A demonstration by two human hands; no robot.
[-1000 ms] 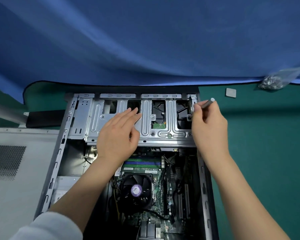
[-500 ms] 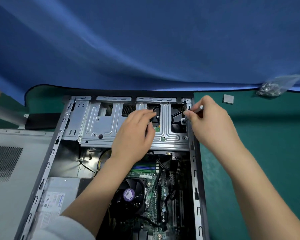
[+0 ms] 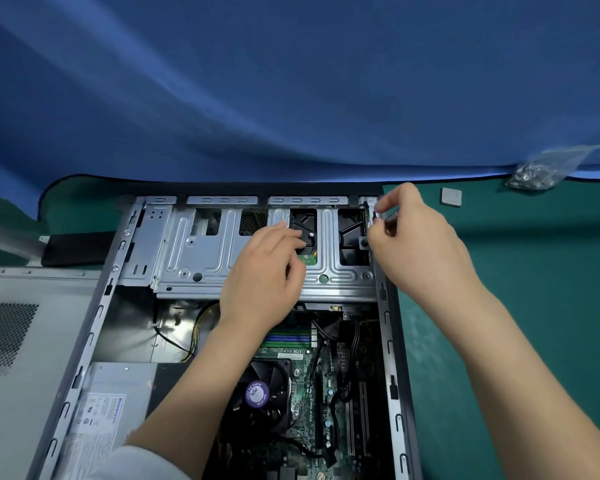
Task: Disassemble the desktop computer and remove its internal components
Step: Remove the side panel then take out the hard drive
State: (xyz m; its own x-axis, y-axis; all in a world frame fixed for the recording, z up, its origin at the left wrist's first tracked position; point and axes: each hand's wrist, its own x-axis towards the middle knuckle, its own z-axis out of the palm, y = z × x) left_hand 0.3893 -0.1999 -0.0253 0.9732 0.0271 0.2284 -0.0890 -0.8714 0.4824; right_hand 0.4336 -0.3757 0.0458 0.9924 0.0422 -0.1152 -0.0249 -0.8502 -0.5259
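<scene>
On the green surface [image 3: 499, 306] lies the opened computer case [image 3: 385, 341], its motherboard [image 3: 305, 393] and CPU fan [image 3: 257, 393] exposed. At the case's 12 o'clock end sits the metal drive cage [image 3: 215, 258]. Left hand [image 3: 264, 271] rests on the cage, fingers curled loosely into a cutout; whether they grip anything cannot be told. Right hand [image 3: 420, 244], at the cage's 3 o'clock edge, pinches a slim screwdriver [image 3: 390, 220]. At 1 o'clock lie a small grey square [image 3: 451, 196] and a bag of screws [image 3: 534, 174].
</scene>
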